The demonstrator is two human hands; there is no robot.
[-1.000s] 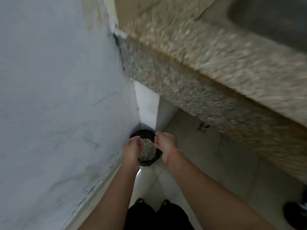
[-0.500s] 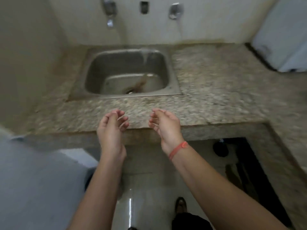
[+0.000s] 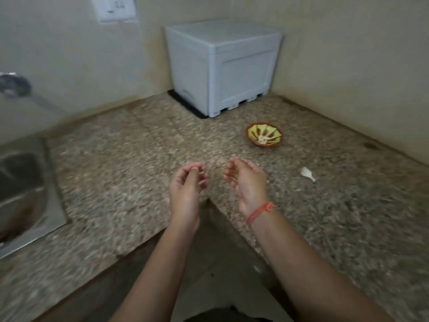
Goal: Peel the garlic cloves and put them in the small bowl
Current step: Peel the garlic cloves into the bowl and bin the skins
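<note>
A small green and brown bowl [image 3: 264, 138] stands on the speckled stone counter [image 3: 130, 163], with pale peeled cloves inside it. One unpeeled white garlic clove [image 3: 307, 173] lies on the counter to the right of my hands. My left hand [image 3: 188, 184] and my right hand [image 3: 246, 182] hover side by side over the counter's inner corner, fingers loosely curled and holding nothing. A red thread circles my right wrist. Both hands are well short of the bowl.
A grey plastic box [image 3: 222, 66] stands in the back corner against the walls. A steel sink [image 3: 21, 194] is set into the counter at the left, with a tap fitting [image 3: 14, 86] on the wall above it. A wall plate [image 3: 116, 8] hangs higher up.
My view has swung from a bin on the floor, past the sink, to the counter corner. My hands rose from the bin and now hang empty over the counter.
</note>
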